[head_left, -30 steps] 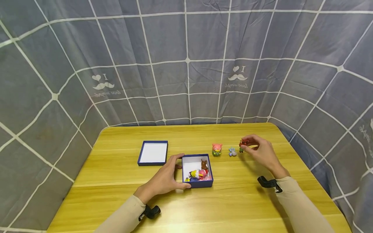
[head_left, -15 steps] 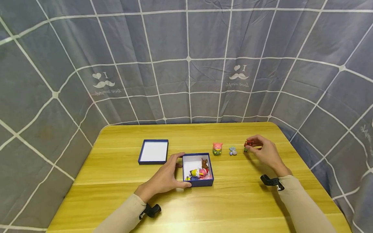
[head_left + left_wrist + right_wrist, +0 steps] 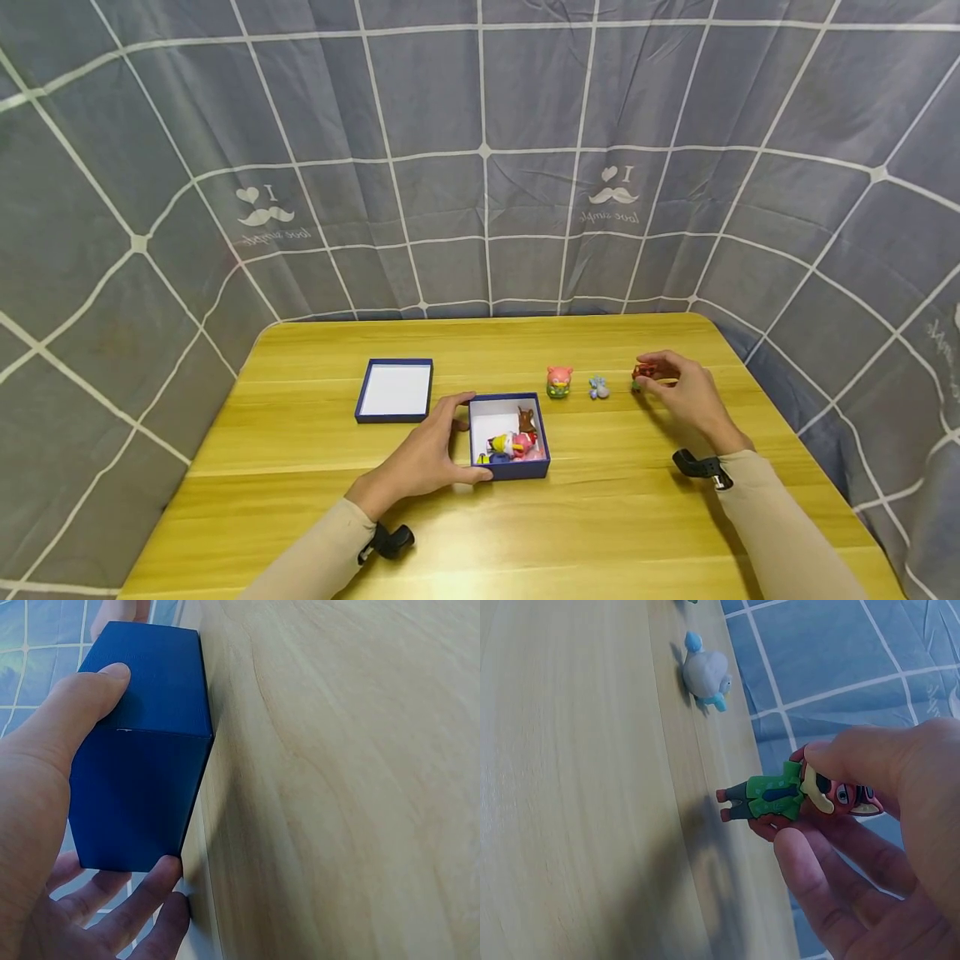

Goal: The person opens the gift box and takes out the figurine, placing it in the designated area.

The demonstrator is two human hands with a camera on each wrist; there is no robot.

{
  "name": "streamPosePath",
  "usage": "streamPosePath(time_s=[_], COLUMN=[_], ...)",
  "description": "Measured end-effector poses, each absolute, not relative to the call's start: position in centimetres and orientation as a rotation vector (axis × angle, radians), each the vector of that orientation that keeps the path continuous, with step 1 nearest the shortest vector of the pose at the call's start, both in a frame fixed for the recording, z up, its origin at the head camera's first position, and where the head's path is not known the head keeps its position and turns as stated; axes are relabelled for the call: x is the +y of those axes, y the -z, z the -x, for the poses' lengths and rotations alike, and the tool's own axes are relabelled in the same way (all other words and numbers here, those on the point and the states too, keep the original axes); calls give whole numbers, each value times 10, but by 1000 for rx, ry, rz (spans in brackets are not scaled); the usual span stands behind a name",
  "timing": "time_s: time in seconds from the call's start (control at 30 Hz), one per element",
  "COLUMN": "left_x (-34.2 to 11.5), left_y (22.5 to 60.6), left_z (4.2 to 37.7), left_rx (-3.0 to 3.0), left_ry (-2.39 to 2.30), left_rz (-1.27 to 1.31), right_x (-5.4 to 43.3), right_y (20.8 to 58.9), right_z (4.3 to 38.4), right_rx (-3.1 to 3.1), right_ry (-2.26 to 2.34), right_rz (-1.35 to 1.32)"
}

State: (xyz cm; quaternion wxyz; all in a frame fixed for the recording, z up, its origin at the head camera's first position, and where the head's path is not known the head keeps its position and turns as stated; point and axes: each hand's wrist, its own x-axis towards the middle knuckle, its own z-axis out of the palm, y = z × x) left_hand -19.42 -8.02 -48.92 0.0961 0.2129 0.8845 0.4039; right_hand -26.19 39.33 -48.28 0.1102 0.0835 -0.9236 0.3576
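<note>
A small open dark blue box with white inner walls stands on the table. My left hand grips its left side, thumb on the near wall and fingers at the far wall. Inside lie a brown figurine, a yellow-and-white one and some pink pieces. My right hand pinches a red animal figurine in a green shirt and blue tie by its head, between thumb and fingers. The feet point down, close over the tabletop. Left of it sits a grey-and-light-blue figurine.
A pink figurine with a yellow mouth stands farther left in the same row. Behind my left hand lies a shallow blue lid, white inside up. A grey checked curtain hangs behind the wooden table.
My right hand has moved right with the red figurine, away from the grey-and-light-blue one, and slowed by now. The left hand keeps its grip on the box.
</note>
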Motion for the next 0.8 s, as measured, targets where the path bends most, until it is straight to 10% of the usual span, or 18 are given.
streamPosePath(time_s=[0.8], left_x=[-80], left_y=[489], left_z=[195], left_rx=[2615], left_ry=[-1192], left_rz=[-627], right_x=[395], right_y=[487], right_z=[264], right_rx=[-2750], right_ry=[-1082], right_rz=[-260])
